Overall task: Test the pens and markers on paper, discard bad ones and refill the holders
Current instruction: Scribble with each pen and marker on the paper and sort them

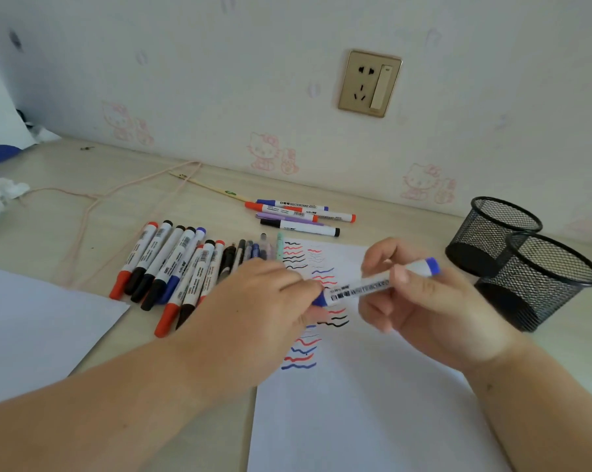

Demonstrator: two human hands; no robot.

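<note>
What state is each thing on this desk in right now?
Blue marker: held by both hands, over the paper.
Left hand: pinching its cap end.
Right hand: gripping its barrel.
Test paper: scribbled with wavy lines.
Mesh holders: upright, apparently empty.
Marker row: capped, lying flat.

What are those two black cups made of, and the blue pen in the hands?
The two black holders look like metal wire mesh with a dark matte coat: you can see through the tiny grid. The blue marker, held by both the left hand and right hand, seems smooth, slightly glossy plastic with printed lettering.
</note>
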